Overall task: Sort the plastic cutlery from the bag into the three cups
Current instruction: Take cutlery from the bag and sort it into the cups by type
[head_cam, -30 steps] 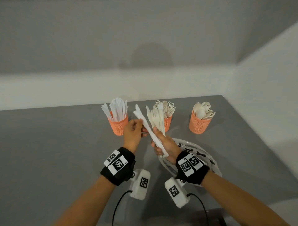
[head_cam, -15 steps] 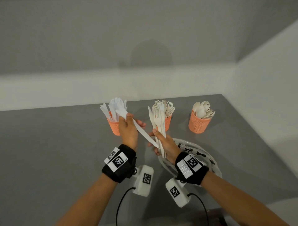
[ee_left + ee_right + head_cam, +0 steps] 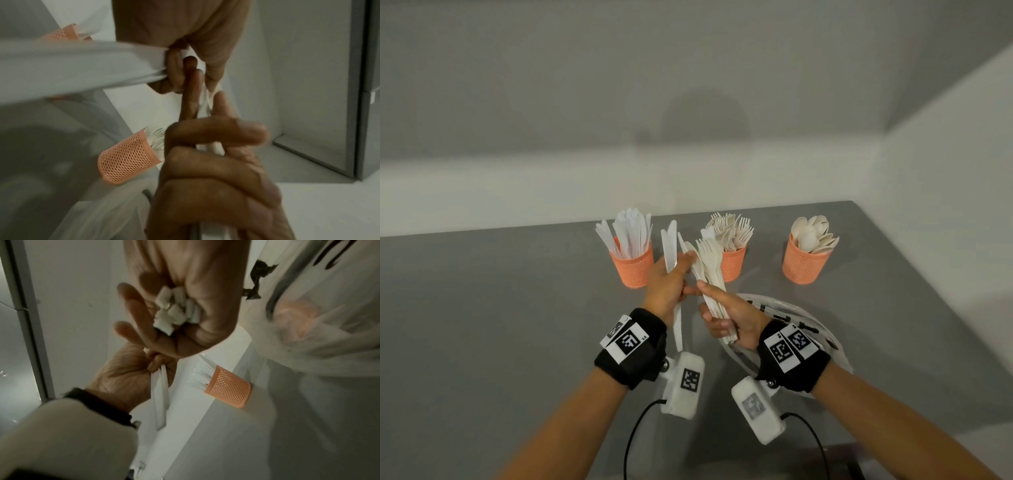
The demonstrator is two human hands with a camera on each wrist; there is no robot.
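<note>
Left hand [image 3: 666,287] gripping knife [image 3: 670,255], bag [image 3: 822,339] lettering unreadable

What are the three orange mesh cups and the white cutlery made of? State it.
Orange mesh cups: probably moulded plastic, matte, judging by the even perforated lattice and solid rim. White cutlery in the right hand: apparently plastic, dull off-white, thin and rigid-looking; a plant-fibre blend cannot be excluded.

No words, brands or numbers can be read. Black-and-white square code tags [image 3: 627,341] sit on the left wristband, with more on the right wristband [image 3: 787,346] and both wrist cameras. The clear bag [image 3: 822,337], at four o'clock from the hands, bears black print too blurred to make out.
</note>
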